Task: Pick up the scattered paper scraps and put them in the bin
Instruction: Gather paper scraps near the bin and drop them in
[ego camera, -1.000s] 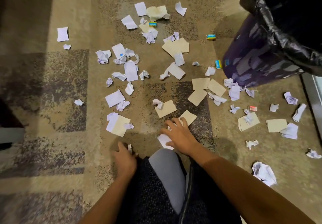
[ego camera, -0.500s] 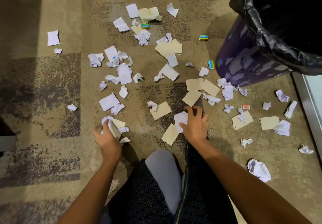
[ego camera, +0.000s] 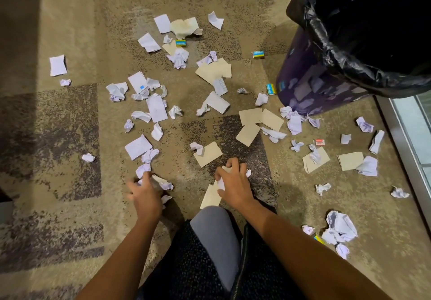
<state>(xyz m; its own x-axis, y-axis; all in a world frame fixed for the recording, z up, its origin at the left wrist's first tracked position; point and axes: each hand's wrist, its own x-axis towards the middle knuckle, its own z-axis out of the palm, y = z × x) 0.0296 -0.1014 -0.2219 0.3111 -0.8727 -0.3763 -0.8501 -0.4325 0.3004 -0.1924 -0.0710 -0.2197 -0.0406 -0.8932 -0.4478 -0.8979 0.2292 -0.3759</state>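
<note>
Patterned carpet (ego camera: pixel 70 38) lies strewn with paper scraps (ego camera: pixel 137 147) from 9 to 3 o'clock; the lined bin (ego camera: pixel 310 94) stands at 2 o'clock. At 6 o'clock the right hand (ego camera: pixel 233 184) clenches crumpled scraps. The left hand (ego camera: pixel 145 196), blurred at 7 o'clock, covers more, its grip unclear. Overfilled fists could shed pieces on the way to the bin.

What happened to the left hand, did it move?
Yes. The left hand went forward, toward the flat white sheet, and its fingers now curl over the scraps lying just short of it.
</note>
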